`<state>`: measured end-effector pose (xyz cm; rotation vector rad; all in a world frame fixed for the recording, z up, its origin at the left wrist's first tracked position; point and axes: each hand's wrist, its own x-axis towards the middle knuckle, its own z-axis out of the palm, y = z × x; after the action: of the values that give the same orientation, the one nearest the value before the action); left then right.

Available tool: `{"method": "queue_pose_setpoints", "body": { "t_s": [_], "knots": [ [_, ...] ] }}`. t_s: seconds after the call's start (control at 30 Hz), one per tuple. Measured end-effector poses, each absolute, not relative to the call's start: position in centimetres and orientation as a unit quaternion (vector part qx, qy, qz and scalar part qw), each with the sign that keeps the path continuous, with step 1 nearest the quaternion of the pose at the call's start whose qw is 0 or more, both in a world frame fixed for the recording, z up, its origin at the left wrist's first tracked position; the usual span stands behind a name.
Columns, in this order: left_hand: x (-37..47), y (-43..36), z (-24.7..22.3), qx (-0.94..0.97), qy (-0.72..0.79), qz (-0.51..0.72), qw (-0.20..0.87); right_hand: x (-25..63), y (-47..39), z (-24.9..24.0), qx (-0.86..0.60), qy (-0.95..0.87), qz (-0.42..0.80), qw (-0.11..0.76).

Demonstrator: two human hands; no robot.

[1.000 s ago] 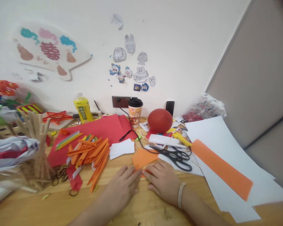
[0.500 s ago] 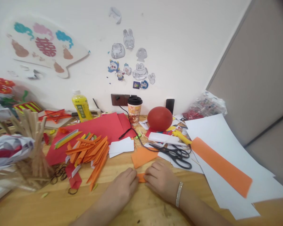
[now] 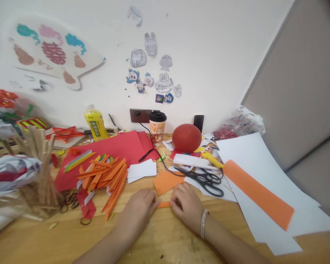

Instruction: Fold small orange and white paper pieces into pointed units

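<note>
Between my two hands a narrow strip of orange paper point(image 3: 164, 204) lies low over the wooden table point(image 3: 165, 240). My left hand point(image 3: 142, 206) pinches its left end, fingers closed. At the right end, my right hand point(image 3: 187, 207) grips it with curled fingers; a bracelet point(image 3: 203, 223) circles that wrist. Most of the strip's ends are hidden under the fingers. Just beyond the hands lies a flat orange paper piece point(image 3: 167, 182). Black scissors point(image 3: 206, 180) rest to the right of it. A heap of folded orange paper strips point(image 3: 110, 178) lies to the left.
White sheets point(image 3: 264, 176) carry a long orange strip point(image 3: 258, 194) at right. Behind stand a red balloon point(image 3: 186, 138), a lidded cup point(image 3: 157, 128) and a yellow bottle point(image 3: 95, 124). A yellow-handled tool point(image 3: 212, 160) with a cord lies near the scissors. Wooden sticks point(image 3: 45, 165) stand at left.
My hands have moved slightly apart along the orange strip, so more of it shows between them. My left hand has shifted left and turned a little. The other things stay put.
</note>
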<state>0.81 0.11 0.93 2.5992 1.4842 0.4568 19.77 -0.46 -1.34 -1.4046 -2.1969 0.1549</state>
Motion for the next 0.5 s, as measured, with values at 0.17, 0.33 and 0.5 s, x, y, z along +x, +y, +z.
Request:
{"method": "queue_pose_setpoints", "body": {
  "t_s": [0.17, 0.33, 0.5],
  "knots": [
    [1.3, -0.8, -0.9, 0.914, 0.375, 0.134, -0.083, 19.8, -0.2, -1.7, -0.557, -0.784, 0.054, 0.268],
    [1.9, -2.6, -2.5, 0.935, 0.337, 0.084, -0.069, 19.9, -0.4, -1.9, -0.556, -0.789, 0.045, 0.257],
    [0.9, -3.2, -0.5, 0.913, 0.405, -0.040, 0.024, 20.1, -0.6, -1.4, -0.571, -0.786, 0.061, 0.230]
  ]
}}
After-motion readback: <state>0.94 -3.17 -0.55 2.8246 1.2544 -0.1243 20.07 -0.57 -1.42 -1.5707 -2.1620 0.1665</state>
